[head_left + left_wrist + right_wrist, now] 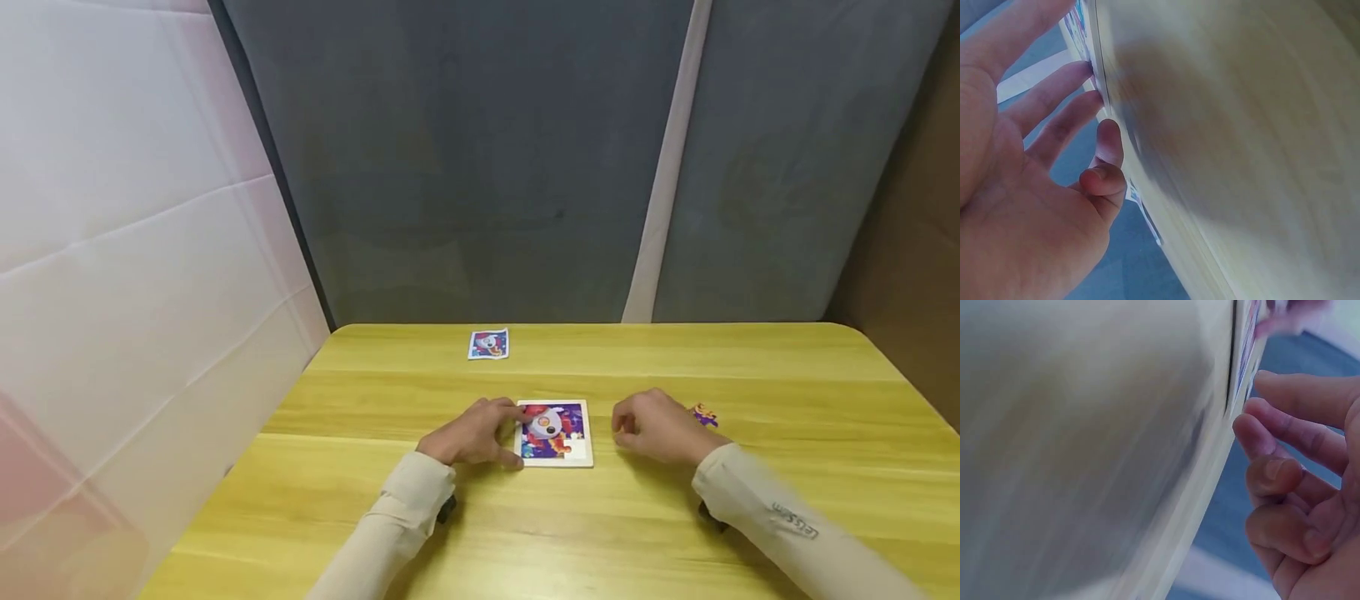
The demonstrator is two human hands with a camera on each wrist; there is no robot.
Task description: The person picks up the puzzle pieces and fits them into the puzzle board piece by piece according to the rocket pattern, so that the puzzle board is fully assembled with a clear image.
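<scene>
A small picture puzzle in a pale wooden frame [589,435] lies flat on the yellow table [600,533], with a blank gap at its lower right. My left hand [487,432] rests at its left side, fingertips touching the frame's left edge. In the left wrist view, the fingers [1060,119] lie fairly straight against the board's edge [1095,59]. My right hand [641,427] sits just right of the puzzle with fingers loosely curled and nothing held. In the right wrist view, its fingers [1272,434] are close to the board edge [1244,356]. A loose purple puzzle piece [704,414] lies behind the right hand.
A small picture card [488,343] showing the same image lies near the table's far edge. A grey padded wall [480,167] stands behind the table, with a white sheet [135,250] along the left and a brown panel at the far right.
</scene>
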